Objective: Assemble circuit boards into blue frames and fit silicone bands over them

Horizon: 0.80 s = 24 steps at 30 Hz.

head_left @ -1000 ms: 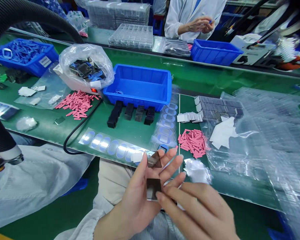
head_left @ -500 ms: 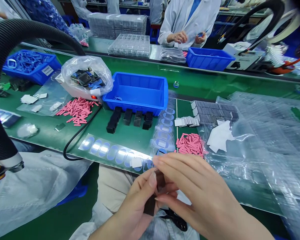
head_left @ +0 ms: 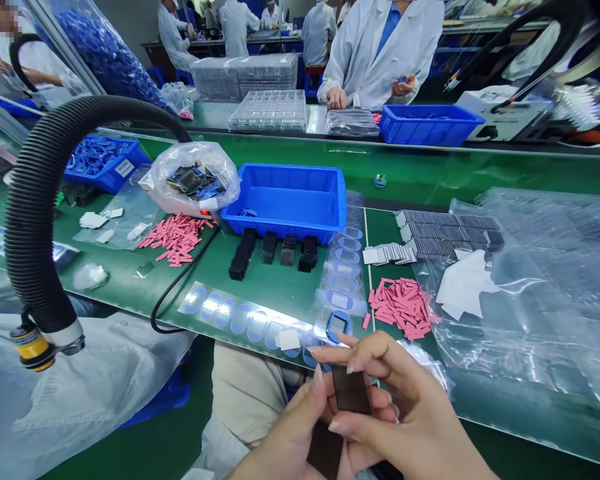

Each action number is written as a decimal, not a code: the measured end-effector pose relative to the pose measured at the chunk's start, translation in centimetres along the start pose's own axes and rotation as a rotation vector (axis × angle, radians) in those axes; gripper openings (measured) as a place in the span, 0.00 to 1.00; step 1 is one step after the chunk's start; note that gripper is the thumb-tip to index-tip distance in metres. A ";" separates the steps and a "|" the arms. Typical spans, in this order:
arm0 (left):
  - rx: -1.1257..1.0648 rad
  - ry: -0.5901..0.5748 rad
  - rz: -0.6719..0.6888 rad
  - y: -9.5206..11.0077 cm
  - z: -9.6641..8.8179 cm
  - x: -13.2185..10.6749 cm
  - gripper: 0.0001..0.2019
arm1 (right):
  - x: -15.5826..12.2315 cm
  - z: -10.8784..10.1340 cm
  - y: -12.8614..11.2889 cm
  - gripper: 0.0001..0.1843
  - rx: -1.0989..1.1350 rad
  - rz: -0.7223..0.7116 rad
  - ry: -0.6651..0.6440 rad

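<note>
And here at the near edge of the green conveyor belt [head_left: 263, 283], the person's right hand [head_left: 413, 417] is closed in a pinch on a dark, smoky, see-through rectangular plate [head_left: 351, 390], finger over the top, thumb below. Its long axis points up and away toward the belt, tipped only slightly. Right below it, a second dark rectangular plate [head_left: 324, 452] sits against the left hand [head_left: 285, 448], which is curled around it, though the frame cuts off its lower end. The two plates lie almost end to end, the upper one shifted to the right, so the right hand is the nearer to the upper plate and the left to the lower. Just ahead of the fingertips runs a clear film strip with blue oval outlines [head_left: 240, 323], and a blue-rimmed oval frame [head_left: 339, 327] sits close by. Off to the right there's a loose heap of pink rectangular strips [head_left: 400, 308], with stacked grey plates [head_left: 447, 233] beyond. Straight ahead, a bright blue plastic bin [head_left: 283, 203] stands behind four black stacks [head_left: 269, 250], and across the belt a co-worker in a white coat [head_left: 375, 60] works with both hands
</note>
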<state>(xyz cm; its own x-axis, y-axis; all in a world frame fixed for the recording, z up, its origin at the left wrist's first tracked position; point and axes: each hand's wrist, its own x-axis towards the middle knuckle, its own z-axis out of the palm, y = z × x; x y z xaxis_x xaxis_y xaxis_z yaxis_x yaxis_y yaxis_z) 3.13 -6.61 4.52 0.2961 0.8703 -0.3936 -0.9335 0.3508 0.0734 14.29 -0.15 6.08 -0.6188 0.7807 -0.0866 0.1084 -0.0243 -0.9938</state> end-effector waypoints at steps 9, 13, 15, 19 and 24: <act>0.181 0.091 0.094 0.3 1.1 -0.7 0.14 | -0.2 -0.4 -0.2 0.11 -0.110 -0.269 0.128; 0.264 0.166 0.143 0.2 0.9 -0.7 0.16 | -0.4 -2.1 -1.4 0.09 -0.520 -0.555 0.301; 0.302 0.199 0.165 0.0 0.7 -0.7 0.18 | -0.5 -2.5 -1.6 0.08 -0.631 -0.574 0.292; 0.388 0.260 0.205 -0.2 0.4 -0.6 0.16 | -0.8 -2.6 -1.5 0.09 -0.661 -0.535 0.229; 0.527 0.220 0.238 0.0 0.4 -0.6 0.14 | -0.9 -2.8 -1.4 0.10 -0.627 -0.529 0.230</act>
<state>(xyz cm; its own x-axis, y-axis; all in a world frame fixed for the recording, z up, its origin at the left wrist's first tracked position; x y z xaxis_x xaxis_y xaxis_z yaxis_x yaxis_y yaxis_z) 3.02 -7.02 5.10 -0.0092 0.8735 -0.4867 -0.7269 0.3284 0.6032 16.86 0.88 7.78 -0.5433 0.7012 0.4616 0.3023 0.6764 -0.6717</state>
